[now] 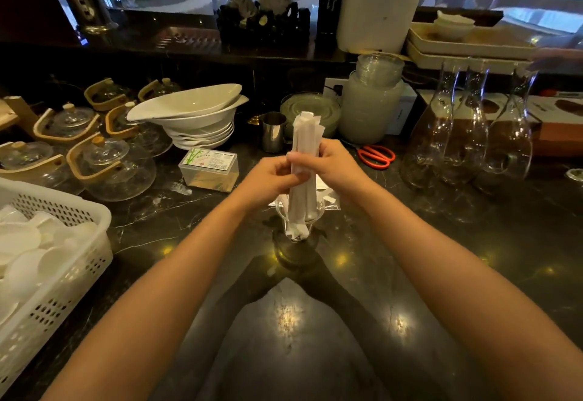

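Near the middle of the dark counter (284, 321), a small glass (282, 215) stood upright. A bundle of long paper-wrapped sticks (305, 131) stood in it, with the tops poking high above the rim. The left hand (271, 180) and the right hand (331, 164) both curled their fingers round the bundle, one on each side. Red scissors (377, 156) lay farther back on the right. A clear box (209, 168) sat to the left, and a white basket (79, 209) sat at the near left.
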A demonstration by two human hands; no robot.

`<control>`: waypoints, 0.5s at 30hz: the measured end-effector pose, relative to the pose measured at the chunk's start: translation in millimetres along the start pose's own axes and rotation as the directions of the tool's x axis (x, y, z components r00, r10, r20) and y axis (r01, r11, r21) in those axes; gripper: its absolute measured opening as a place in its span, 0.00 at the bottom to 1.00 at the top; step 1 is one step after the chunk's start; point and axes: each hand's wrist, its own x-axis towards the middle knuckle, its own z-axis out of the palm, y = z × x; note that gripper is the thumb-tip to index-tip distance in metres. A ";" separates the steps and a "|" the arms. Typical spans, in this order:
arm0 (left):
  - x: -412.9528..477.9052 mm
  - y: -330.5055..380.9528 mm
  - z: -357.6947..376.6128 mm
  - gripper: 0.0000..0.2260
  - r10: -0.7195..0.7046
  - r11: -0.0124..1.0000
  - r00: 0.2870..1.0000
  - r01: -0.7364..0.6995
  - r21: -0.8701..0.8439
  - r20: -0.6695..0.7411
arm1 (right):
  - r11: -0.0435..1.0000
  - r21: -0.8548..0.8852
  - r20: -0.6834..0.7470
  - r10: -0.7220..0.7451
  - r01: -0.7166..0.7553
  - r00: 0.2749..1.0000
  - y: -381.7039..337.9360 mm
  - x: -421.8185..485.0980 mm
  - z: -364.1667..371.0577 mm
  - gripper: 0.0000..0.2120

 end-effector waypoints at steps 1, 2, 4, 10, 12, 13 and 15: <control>5.4 3.7 -1.7 0.12 0.018 1.000 1.000 -0.017 0.026 -0.012 | 1.000 -0.011 -0.010 -0.017 0.017 1.000 -1.7 4.9 -3.4 0.11; 11.2 6.1 -3.0 0.12 0.031 0.998 0.999 -0.030 0.062 -0.022 | 1.000 -0.016 -0.015 -0.027 0.027 1.000 -2.4 9.2 -5.8 0.10; 20.9 6.1 -4.7 0.10 0.034 0.992 0.999 -0.031 0.122 -0.023 | 1.000 -0.004 -0.005 -0.030 0.030 1.000 0.3 15.4 -9.0 0.08; 34.7 -21.2 -2.5 0.09 -0.047 0.981 0.999 0.044 0.189 0.008 | 0.997 -0.015 0.059 0.082 -0.081 0.995 32.5 21.2 -3.6 0.06; 36.9 -31.4 -1.6 0.09 -0.078 0.974 0.997 0.073 0.214 0.017 | 0.992 -0.003 0.081 0.129 -0.130 0.988 43.5 21.8 -0.7 0.01; 37.8 -35.4 -1.3 0.09 -0.089 0.968 0.996 0.082 0.237 0.020 | 0.990 -0.007 0.089 0.138 -0.138 0.986 48.6 22.8 0.3 0.02; 38.6 -41.8 -0.3 0.08 -0.100 0.958 0.995 0.091 0.272 0.020 | 0.987 -0.010 0.102 0.163 -0.163 0.981 55.6 22.3 2.2 0.04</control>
